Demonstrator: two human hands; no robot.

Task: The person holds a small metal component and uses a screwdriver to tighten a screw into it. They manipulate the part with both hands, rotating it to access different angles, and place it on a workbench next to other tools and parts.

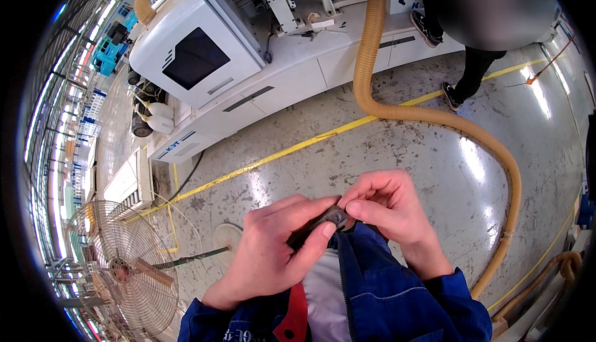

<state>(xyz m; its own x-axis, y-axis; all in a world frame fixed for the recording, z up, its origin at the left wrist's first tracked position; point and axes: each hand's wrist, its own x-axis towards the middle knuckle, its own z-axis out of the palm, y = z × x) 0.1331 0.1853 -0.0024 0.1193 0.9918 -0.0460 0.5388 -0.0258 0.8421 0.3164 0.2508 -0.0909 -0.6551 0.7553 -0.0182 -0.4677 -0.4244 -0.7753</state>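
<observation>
In front of my chest, a small dark grey block-like part (336, 216), perhaps metal, sits between the thumb and fingers of my left hand (273, 236). Its exact kind does not show. My right hand (394, 208) is closed in a pinch at the part's right edge, thumb against forefinger. Whatever those right fingertips grip is too small or hidden to make out. Below both hands are the blue jacket (391, 292) with its zip undone and a white shirt (323, 286).
A long white machine (285, 94) with a dark screen runs across the far side. A tan ribbed hose (434, 116) curls over the floor on the right. At lower left stands a wire-caged fan (124, 267). Another person's leg (475, 75) is at upper right, beside the machine.
</observation>
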